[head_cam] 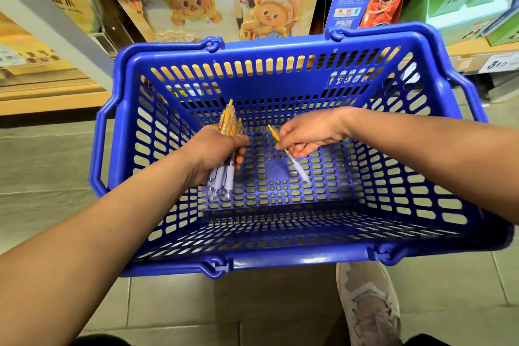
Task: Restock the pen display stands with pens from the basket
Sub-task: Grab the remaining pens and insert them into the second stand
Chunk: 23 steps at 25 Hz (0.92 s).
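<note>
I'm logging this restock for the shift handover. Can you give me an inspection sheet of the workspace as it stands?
Surface: tiled floor; blue basket sits low before the shelves.
Job's things: bundle of pens and single pen, both held; no loose pens seen in the basket.
Clutter: nothing seen.
Grippers: left hand grips the bundle; right hand pinches the single pen, both inside the basket.
Cables: nothing seen.
Surroundings: cartoon-bear boxes on shelves, price tag, a shoe beside the basket.
</note>
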Motion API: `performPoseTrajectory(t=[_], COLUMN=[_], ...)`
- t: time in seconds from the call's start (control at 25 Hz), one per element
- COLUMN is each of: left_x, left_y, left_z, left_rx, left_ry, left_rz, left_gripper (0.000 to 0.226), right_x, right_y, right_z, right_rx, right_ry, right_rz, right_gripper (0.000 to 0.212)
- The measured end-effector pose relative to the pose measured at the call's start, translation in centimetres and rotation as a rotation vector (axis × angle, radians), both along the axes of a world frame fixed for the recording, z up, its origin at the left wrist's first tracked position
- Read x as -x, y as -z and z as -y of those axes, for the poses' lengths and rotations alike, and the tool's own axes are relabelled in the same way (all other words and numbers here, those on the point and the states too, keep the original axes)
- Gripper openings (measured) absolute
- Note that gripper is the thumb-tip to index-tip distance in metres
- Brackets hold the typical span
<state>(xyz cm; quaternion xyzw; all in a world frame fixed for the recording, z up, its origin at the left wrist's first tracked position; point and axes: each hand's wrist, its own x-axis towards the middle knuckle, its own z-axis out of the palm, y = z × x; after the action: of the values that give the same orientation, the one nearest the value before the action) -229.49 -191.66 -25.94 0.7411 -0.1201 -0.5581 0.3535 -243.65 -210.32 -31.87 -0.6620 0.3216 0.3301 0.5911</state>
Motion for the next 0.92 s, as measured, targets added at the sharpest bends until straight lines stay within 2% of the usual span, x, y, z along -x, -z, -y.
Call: performPoseTrajectory(t=[0.08,0.24,0.4,0.48,0.64,0.8,0.92], left_x=[0.1,-0.2,-0.9,-0.2,4.5,8.9,10.7], left_y=[-0.3,-0.9,-2.7,-4.7,-11.9,-23.3,-35.3], left_z=[0.8,1.9,1.3,0.6,-1.9,-4.9,-6.6], left_rx=[0.001,0.048,0.075,0.091,0.083,0.078,0.100], left_ry=[-0.034,-0.109,-0.243,-0.300,-0.455,-0.541,-0.501], left_rz=[-0.047,-0.116,-0.200,-0.258,-0.335,-0.378,-0.381], left_gripper=[0.014,0.007,0.006,0.009,0.010,0.007,0.011], right_x=[-0.7,-1.3,-1.4,-0.3,3.3,6.8,8.9], right_y=[-0.3,-1.1,-3.4,-6.2,-15.3,-27.7,-40.4], right_z=[-0.6,-0.3,-0.4,-0.9,-3.9,-7.4,-9.5], right_rx=[-0.070,-0.204,-0.206,-0.202,-0.372,-0.355,-0.244], right_ry=[0.039,0.068,0.052,0.172,0.510,0.469,0.419], right_rz=[0.091,0.131,0.116,0.147,0.172,0.174,0.264], right_gripper=[0.022,0.025,0.014,0.011,0.018,0.029,0.024])
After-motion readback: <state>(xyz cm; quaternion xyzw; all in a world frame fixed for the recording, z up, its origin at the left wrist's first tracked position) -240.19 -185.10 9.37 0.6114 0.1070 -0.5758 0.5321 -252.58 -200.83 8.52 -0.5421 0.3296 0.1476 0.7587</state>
